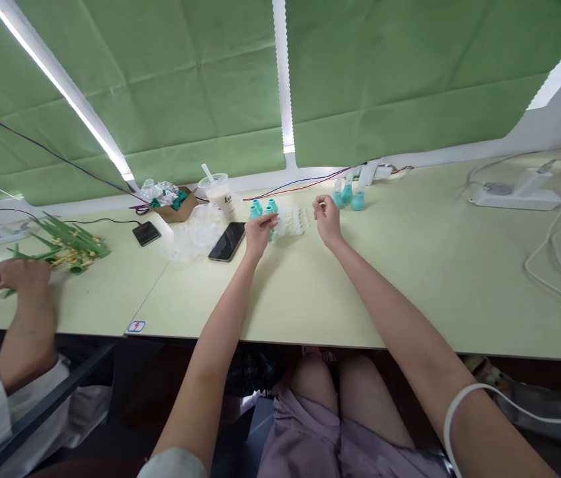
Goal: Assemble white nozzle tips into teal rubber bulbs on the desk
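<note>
My left hand [258,238] is closed in a pinch over a group of small teal rubber-like bulbs [255,208] with open necks. Whatever its fingertips hold is too small to make out. To its right, whitish translucent plastic pieces [298,223] lie in rows on the table. Beyond those rows, my right hand [328,220] is raised a little with its fingers curled together; any object in it is hidden. Just past this hand, several more teal bulbs [358,201] stand with whitish translucent tops fitted on them.
Left of my hands lie a phone [227,241], a crumpled plastic bag [194,234], a drink cup with a straw [219,194] and a cardboard box [176,210]. A co-worker's hands [21,273] are near green stems [64,245]. A power strip [516,196] with white cables sits right.
</note>
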